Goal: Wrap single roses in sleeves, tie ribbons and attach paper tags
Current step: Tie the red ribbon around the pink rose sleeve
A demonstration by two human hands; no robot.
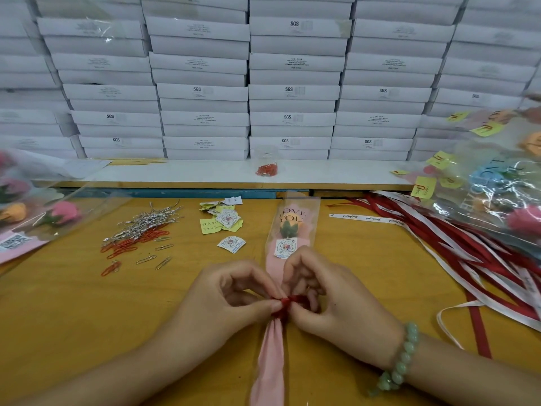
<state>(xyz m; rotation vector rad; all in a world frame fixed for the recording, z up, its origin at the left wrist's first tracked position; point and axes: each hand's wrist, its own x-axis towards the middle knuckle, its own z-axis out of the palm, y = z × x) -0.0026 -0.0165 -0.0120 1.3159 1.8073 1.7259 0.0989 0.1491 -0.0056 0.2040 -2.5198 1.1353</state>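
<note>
One orange rose (288, 227) in clear pink-lined sleeve (311, 221), round tag (285, 247) on front; left hand (231, 297) and right hand (333, 303) pinch red ribbon (285, 303) at neck.

Both the left hand (234, 291) and right hand (330, 297) pinch a red ribbon (285, 303) around the sleeved rose (288, 227) lying between them; paper clips (137, 230) lie beyond the left hand.

Bright, even overhead light; soft shadows, wide-angle bowing, blurred edges.
</note>
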